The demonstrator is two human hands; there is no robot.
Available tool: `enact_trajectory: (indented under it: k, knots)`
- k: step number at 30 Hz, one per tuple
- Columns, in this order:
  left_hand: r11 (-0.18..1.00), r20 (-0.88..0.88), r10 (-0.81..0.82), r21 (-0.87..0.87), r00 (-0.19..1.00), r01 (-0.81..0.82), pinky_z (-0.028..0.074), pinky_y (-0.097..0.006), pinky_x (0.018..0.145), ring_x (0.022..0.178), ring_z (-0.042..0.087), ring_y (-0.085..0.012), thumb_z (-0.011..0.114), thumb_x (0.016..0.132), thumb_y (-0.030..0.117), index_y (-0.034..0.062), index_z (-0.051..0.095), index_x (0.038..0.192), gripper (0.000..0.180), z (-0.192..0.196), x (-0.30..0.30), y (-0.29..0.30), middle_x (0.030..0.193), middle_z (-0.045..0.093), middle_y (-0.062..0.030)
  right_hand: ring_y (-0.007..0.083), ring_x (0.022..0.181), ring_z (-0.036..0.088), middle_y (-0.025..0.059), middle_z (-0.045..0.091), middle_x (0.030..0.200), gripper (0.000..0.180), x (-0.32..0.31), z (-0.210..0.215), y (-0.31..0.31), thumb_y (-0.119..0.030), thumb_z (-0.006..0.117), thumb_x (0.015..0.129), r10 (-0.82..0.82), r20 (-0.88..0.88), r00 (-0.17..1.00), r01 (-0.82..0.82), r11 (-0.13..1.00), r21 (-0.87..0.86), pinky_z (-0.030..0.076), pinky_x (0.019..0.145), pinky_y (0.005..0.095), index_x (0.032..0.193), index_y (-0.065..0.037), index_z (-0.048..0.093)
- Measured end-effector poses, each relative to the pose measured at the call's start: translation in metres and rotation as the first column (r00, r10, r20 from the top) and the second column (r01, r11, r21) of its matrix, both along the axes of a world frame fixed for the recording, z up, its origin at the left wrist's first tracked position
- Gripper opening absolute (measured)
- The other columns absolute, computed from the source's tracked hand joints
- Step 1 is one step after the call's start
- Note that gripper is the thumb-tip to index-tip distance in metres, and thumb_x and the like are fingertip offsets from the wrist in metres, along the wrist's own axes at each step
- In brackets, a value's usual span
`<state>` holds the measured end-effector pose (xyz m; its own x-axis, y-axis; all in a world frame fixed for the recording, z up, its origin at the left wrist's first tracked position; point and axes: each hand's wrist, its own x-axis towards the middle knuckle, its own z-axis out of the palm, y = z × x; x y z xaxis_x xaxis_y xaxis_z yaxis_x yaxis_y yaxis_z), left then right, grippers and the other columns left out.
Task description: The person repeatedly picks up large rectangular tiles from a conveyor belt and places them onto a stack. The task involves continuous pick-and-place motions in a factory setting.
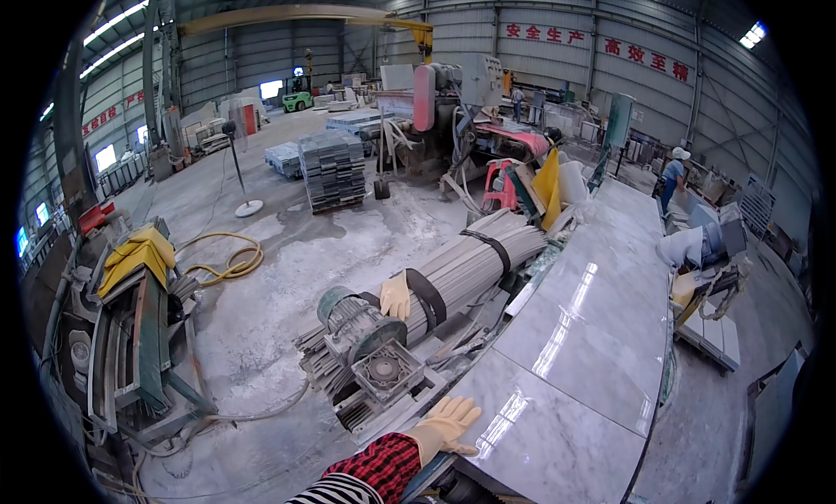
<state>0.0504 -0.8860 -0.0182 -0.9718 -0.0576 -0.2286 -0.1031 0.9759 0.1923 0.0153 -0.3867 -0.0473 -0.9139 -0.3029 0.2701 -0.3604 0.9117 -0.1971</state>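
My left hand (444,427), in a cream rubber glove with a red-and-black plaid sleeve, reaches in from the lower edge. Its fingers are stretched out flat at the left edge of a polished white-grey marble slab (566,443), apparently resting on it. Beyond a straight joint lies another marble slab (601,304), glossy with ceiling-light reflections. My right hand is out of view. Left of the slabs, a loose cream glove (396,295) lies on a dusty electric motor (361,325), beside a strapped bundle of long grey strips (470,260).
A yellow hose (231,256) curls on the wet, dusty floor. Stacked stone blocks (331,169) stand farther off, with a machine bearing a red cover (424,97) behind. A metal frame with yellow cloth (139,260) stands left. One person (673,178) is at the far right.
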Motion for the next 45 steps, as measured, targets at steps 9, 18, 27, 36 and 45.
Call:
enact_trajectory:
  k: [9, 18, 27, 36, 45]
  knots:
    - [1.0, 0.04, 0.002, -0.015, 0.999, -0.002, 0.008, -0.051, 0.13, 0.161, 0.011, -0.0385, 0.055, 0.09, 0.077, 0.0107, 0.022, 0.167, 0.107, -0.002, 0.001, 0.001, 0.173, 0.017, -0.0197, 0.0386, 0.15, 0.039, 0.0229, 0.046, 0.159, 0.05, 0.002, -0.004, 0.002, -0.032, 0.05, 0.108, -0.065, 0.079, 0.995, 0.063, 0.997, 0.034, 0.03, 0.126, 0.0462, 0.154, -0.013, 0.05]
    - [1.0, 0.031, -0.004, -0.016, 1.0, 0.004, 0.008, -0.052, 0.13, 0.161, 0.011, -0.0403, 0.053, 0.089, 0.081, 0.0111, 0.022, 0.167, 0.109, -0.012, 0.003, -0.001, 0.173, 0.017, -0.0209, 0.0361, 0.152, 0.038, 0.0197, 0.043, 0.162, 0.052, 0.003, -0.013, 0.008, -0.031, 0.051, 0.108, -0.042, 0.052, 0.998, 0.041, 0.999, 0.023, 0.029, 0.127, 0.0445, 0.157, -0.015, 0.047]
    - [1.0, 0.019, -0.007, -0.006, 1.0, 0.007, 0.009, -0.052, 0.13, 0.161, 0.013, -0.0408, 0.055, 0.089, 0.08, 0.0107, 0.023, 0.166, 0.108, -0.007, 0.006, 0.0, 0.172, 0.019, -0.0216, 0.0379, 0.152, 0.037, 0.0216, 0.042, 0.163, 0.052, 0.005, -0.011, 0.006, -0.031, 0.051, 0.107, -0.103, 0.106, 0.989, 0.096, 0.993, 0.066, 0.029, 0.127, 0.0451, 0.156, -0.015, 0.048]
    - [1.0, -0.006, 0.003, -0.001, 1.0, -0.003, 0.009, -0.05, 0.13, 0.16, 0.014, -0.0396, 0.055, 0.089, 0.079, 0.0105, 0.025, 0.166, 0.107, -0.006, 0.012, 0.002, 0.172, 0.021, -0.0212, 0.0391, 0.15, 0.039, 0.0231, 0.043, 0.161, 0.048, 0.009, -0.012, 0.007, -0.029, 0.053, 0.107, -0.076, 0.08, 0.994, 0.082, 0.994, -0.075, 0.033, 0.124, 0.0467, 0.154, -0.016, 0.051]
    - [1.0, -0.023, 0.0, -0.015, 1.0, -0.001, 0.009, -0.05, 0.13, 0.16, 0.015, -0.0394, 0.055, 0.089, 0.079, 0.0103, 0.026, 0.166, 0.108, -0.015, 0.014, 0.001, 0.171, 0.022, -0.0211, 0.0403, 0.15, 0.039, 0.0235, 0.043, 0.161, 0.049, 0.015, -0.009, 0.004, -0.033, 0.053, 0.107, -0.089, 0.062, 0.994, 0.09, 0.996, -0.021, 0.033, 0.123, 0.0488, 0.153, -0.016, 0.052]
